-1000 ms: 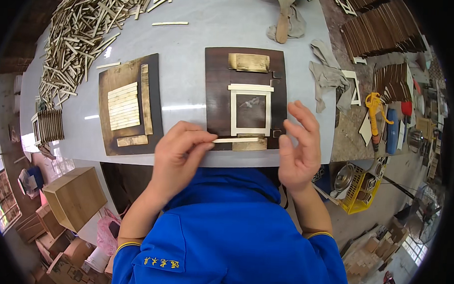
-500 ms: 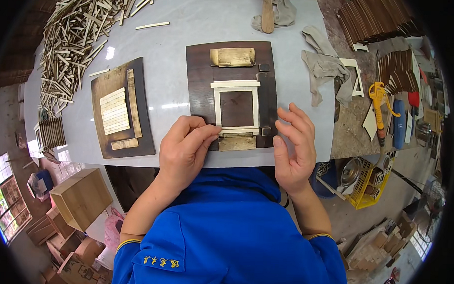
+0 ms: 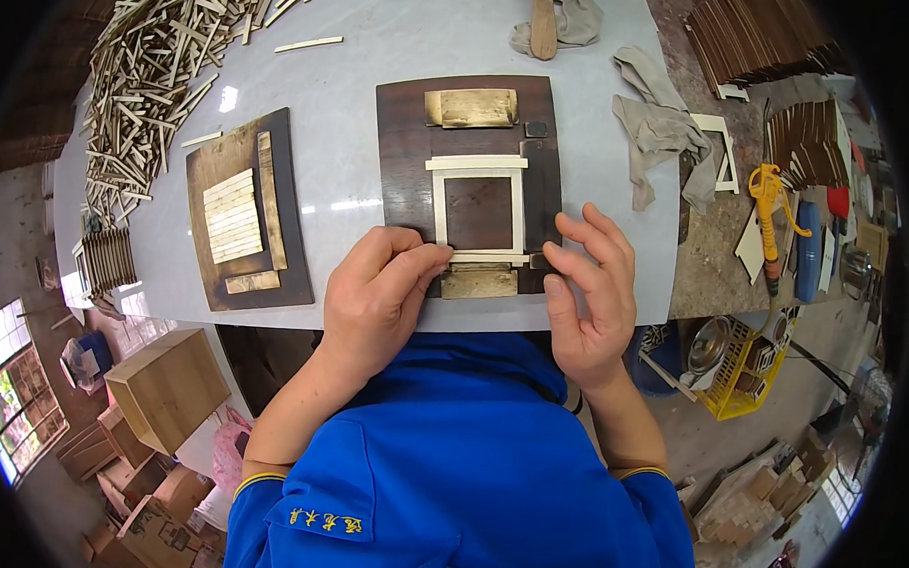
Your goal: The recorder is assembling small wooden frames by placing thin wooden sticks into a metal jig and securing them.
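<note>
A small pale wooden frame (image 3: 520,211) lies on a dark brown board (image 3: 403,172), with a wider strip across its top. Along the frame's near side runs a thin wooden strip (image 3: 490,257). My left hand (image 3: 379,286) pinches that strip's left end between thumb and fingertips. At the strip's other end, my right hand (image 3: 596,304) is open with fingers spread, its index fingertip close to a small dark block (image 3: 538,260). Whether that fingertip touches the block or the strip, I cannot tell. Scorched wooden blocks sit above (image 3: 471,108) and below (image 3: 480,282) the frame.
A second board (image 3: 285,198) with a row of pale strips (image 3: 233,216) lies to the left. Behind it is a big heap of loose strips (image 3: 145,103). Grey cloths (image 3: 655,121) and a wooden handle (image 3: 544,27) lie farther off. A yellow air gun (image 3: 766,200) rests at right.
The view has shifted slightly. My right index finger has come nearer the strip's right end and the small dark block. My left hand keeps its pinch on the left end.
</note>
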`<action>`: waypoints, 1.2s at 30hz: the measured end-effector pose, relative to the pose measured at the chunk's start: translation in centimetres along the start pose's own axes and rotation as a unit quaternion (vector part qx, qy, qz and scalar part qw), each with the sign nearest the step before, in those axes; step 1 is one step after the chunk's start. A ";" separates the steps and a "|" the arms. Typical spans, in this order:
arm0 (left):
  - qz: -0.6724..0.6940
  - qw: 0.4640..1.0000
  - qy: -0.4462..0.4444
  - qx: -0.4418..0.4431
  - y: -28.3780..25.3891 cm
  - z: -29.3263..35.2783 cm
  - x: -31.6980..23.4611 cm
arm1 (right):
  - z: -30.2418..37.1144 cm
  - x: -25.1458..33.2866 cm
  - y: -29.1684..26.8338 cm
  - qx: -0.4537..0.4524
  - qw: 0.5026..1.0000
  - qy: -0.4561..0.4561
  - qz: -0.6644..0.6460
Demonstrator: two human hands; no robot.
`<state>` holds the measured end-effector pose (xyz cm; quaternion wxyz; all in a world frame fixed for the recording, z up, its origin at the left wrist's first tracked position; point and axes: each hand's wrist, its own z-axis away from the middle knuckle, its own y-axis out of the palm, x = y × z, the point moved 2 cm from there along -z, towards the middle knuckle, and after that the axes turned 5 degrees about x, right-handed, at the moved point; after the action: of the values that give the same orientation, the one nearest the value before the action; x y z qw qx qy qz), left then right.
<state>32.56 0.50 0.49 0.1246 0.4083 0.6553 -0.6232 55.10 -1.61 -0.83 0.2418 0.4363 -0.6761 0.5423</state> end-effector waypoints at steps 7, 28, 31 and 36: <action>-0.003 1.000 -0.005 0.002 0.0 0.0 -0.3 | -0.7 1.1 0.5 0.057 0.995 -0.004 0.079; 0.007 0.998 0.012 0.054 0.1 1.1 0.3 | -1.1 2.1 2.4 0.121 0.972 -0.047 0.195; 0.004 0.999 0.020 0.043 0.1 1.1 0.4 | -1.0 2.3 2.7 0.137 0.961 -0.063 0.232; -0.025 0.998 0.028 0.050 0.1 1.1 0.7 | -1.1 2.0 2.2 0.145 0.954 -0.075 0.252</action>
<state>31.78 -0.25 -0.27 0.0699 0.4144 0.6367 -0.6466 52.06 -1.14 -0.10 -0.0199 0.3215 -0.6940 0.6439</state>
